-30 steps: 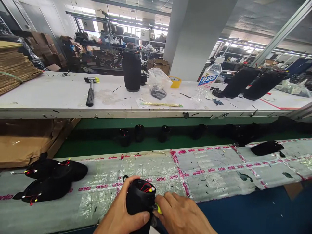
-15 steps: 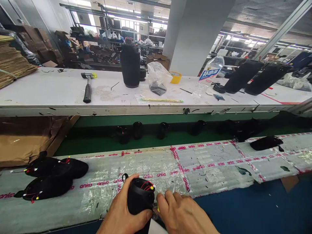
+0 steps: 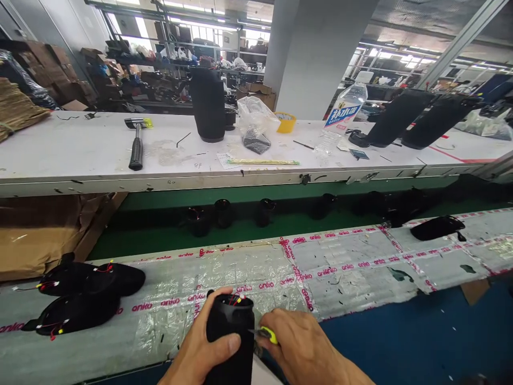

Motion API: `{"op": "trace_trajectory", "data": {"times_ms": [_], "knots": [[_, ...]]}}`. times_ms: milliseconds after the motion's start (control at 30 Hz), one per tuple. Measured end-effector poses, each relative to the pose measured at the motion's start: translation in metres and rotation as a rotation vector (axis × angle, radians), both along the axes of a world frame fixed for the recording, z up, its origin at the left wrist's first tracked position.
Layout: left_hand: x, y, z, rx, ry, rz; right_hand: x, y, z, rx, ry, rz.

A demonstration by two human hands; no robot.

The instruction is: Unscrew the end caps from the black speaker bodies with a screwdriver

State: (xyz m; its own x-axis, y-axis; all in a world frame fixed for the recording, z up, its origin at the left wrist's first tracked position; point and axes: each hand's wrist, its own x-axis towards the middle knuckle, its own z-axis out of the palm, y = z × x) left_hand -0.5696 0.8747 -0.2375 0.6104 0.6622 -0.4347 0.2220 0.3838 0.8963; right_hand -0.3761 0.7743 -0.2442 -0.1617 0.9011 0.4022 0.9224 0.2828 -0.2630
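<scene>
A black fabric-covered cylinder (image 3: pixel 231 350) stands nearly upright in my left hand (image 3: pixel 202 342), whose thumb lies across its near side. Red wires with small white connectors show in its open top. My right hand (image 3: pixel 302 345) is closed around a yellow utility knife (image 3: pixel 267 335). The knife's blade points left, at the cylinder's right side near the upper part; whether it touches the fabric I cannot tell. Several similar black cylinders (image 3: pixel 78 310) with red wires lie on the plastic-covered surface (image 3: pixel 152 342) at the left.
Beyond is a white bench (image 3: pixel 168 152) with a hammer (image 3: pixel 137 147), an upright black cylinder (image 3: pixel 207 104), a plastic bottle (image 3: pixel 345 109) and two tilted black cylinders. Another black piece (image 3: pixel 436 228) lies at the right. A cardboard box (image 3: pixel 40 235) stands at the left.
The cylinder now stands straighter and shows more of its side. My left thumb has shifted up, and the knife in my right hand has come into clearer view.
</scene>
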Motion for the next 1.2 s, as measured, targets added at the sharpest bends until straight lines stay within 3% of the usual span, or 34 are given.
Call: {"op": "trace_trajectory", "data": {"times_ms": [200, 433, 900, 1200], "knots": [[-0.006, 0.003, 0.002, 0.026, 0.084, 0.035, -0.008, 0.001, 0.006, -0.034, -0.077, -0.084], [-0.009, 0.009, 0.006, 0.097, 0.079, 0.043, -0.015, 0.006, 0.011, -0.083, -0.189, -0.081], [-0.001, 0.003, 0.008, 0.323, 0.276, 0.263, -0.035, 0.008, 0.004, -0.115, -0.317, -0.141], [-0.002, 0.000, 0.001, 0.423, 0.365, 0.302, -0.049, 0.004, -0.007, -0.117, -0.387, -0.202]]}}
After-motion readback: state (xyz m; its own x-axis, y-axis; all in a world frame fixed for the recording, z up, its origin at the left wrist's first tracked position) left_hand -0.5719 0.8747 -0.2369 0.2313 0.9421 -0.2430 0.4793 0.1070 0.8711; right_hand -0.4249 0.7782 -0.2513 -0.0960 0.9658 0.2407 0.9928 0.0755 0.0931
